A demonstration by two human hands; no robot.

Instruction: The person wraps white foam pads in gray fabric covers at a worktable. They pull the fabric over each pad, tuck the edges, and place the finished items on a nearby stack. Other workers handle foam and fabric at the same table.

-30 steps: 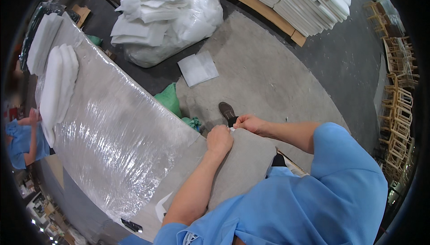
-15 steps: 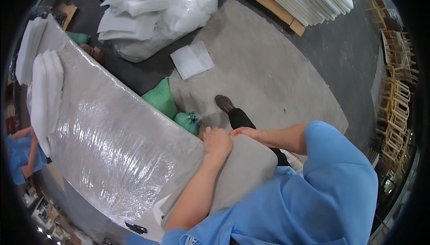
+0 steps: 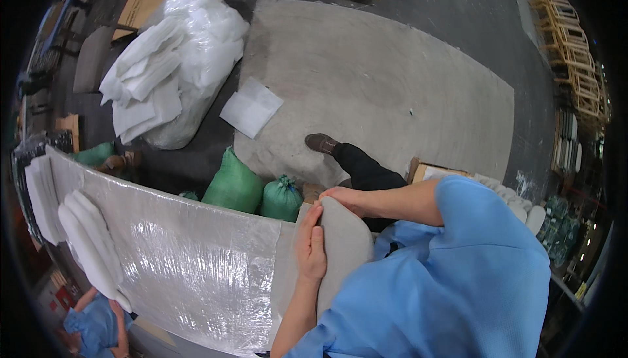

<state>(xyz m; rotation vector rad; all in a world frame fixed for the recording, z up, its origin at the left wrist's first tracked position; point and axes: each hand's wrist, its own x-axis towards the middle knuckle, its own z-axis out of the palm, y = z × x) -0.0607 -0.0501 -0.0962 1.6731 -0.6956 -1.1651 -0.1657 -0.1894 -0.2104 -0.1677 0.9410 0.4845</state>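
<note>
A grey fabric-covered cushion [image 3: 345, 237] lies against my body at the right end of a plastic-wrapped table [image 3: 196, 273]. My left hand [image 3: 311, 247] rests along the cushion's left side, fingers stretched out and held together, thumb apart. At the cushion's far end my right hand [image 3: 348, 199] is closed on the fabric corner, its fingertips partly hidden. Between the left hand and the shiny film runs a strip of grey fabric [image 3: 282, 273].
Green sacks [image 3: 232, 184] stand beyond the table edge. White batting pads [image 3: 88, 237] lie at the table's left, near a co-worker in blue [image 3: 98, 325]. A plastic-wrapped white bundle [image 3: 203, 50] and a white sheet [image 3: 252, 107] are on the floor. Wooden chair frames [image 3: 575, 50] line the right.
My left hand has gone from a closed grip at the cushion's far end to lying flat along its side. The right hand stays at the corner. The view has turned.
</note>
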